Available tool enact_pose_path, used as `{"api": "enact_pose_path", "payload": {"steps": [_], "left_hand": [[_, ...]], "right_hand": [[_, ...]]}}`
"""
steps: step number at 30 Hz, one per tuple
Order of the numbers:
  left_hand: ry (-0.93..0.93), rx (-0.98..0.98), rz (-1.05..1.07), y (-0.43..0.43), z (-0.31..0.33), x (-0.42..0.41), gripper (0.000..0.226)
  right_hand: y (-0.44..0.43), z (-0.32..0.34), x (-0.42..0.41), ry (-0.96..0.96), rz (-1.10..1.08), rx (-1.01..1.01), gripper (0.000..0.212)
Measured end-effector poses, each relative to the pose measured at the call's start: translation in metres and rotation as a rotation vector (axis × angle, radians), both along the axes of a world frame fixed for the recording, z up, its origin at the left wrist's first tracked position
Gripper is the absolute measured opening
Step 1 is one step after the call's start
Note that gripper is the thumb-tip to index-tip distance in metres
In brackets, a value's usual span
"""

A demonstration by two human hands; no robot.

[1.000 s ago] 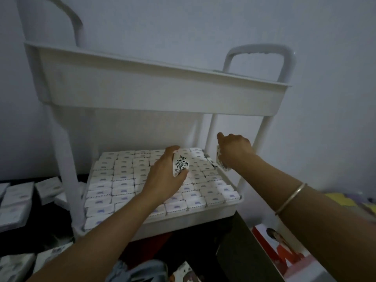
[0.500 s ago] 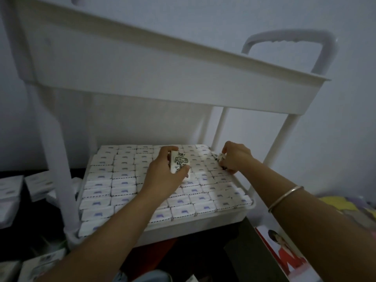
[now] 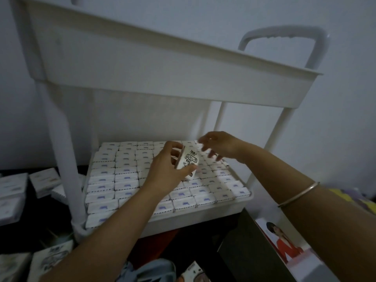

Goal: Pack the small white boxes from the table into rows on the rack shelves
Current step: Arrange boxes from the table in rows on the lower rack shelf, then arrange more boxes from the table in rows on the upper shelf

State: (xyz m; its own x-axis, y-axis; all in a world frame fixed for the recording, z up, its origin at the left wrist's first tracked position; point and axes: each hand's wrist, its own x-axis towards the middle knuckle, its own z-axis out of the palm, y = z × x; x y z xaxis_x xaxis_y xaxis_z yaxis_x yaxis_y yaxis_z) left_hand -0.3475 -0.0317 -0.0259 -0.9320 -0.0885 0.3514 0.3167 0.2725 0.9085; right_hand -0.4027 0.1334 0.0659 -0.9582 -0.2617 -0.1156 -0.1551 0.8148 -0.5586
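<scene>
The left hand [image 3: 164, 171] holds one small white box [image 3: 188, 160] above the lower shelf [image 3: 203, 215] of the white rack [image 3: 61, 129]. Its grip is closed on the box, with the thumb under the near end and the fingers curled over the far end. The box is tilted on edge, its face with a black line drawing turned toward the camera, and it hangs over the middle of the shelf toward the back.

The right hand [image 3: 220, 145] hovers just beside the box, over the back right corner of the shelf. Its grip is loose, the fingers spread and slightly bent. It seems to hold nothing, though the fingers are blurred. A thin bangle [image 3: 299, 193] sits on the right forearm.

The lower shelf is filled with packed boxes [image 3: 122, 178] lying flat in tight rows, each with a small purple mark on top. The upper shelf [image 3: 162, 66] spans the rack above the hands. More loose boxes [image 3: 43, 181] lie on the dark tabletop [image 3: 26, 226] to the left of the rack.
</scene>
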Motion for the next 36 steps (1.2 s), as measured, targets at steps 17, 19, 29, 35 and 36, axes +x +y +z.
{"api": "enact_pose_path", "payload": {"steps": [17, 19, 29, 35, 36], "left_hand": [[0.140, -0.653, -0.059, 0.003, -0.011, -0.001, 0.066], [0.126, -0.647, -0.054, 0.003, -0.011, 0.000, 0.061], [0.091, -0.584, -0.041, 0.005, -0.007, 0.000, 0.047], [0.162, -0.531, 0.053, 0.006, -0.006, 0.002, 0.031], [0.207, -0.526, 0.090, 0.007, -0.003, 0.004, 0.028]], "right_hand": [[0.030, 0.010, 0.005, 0.452, -0.235, 0.945, 0.007], [0.027, 0.004, 0.002, 0.410, -0.231, 0.938, 0.010], [0.021, -0.011, 0.006, 0.004, -0.218, 0.764, 0.020], [0.023, -0.020, 0.020, 0.123, -0.130, 0.824, 0.025], [0.023, -0.020, 0.025, 0.190, -0.107, 0.841, 0.033]]}}
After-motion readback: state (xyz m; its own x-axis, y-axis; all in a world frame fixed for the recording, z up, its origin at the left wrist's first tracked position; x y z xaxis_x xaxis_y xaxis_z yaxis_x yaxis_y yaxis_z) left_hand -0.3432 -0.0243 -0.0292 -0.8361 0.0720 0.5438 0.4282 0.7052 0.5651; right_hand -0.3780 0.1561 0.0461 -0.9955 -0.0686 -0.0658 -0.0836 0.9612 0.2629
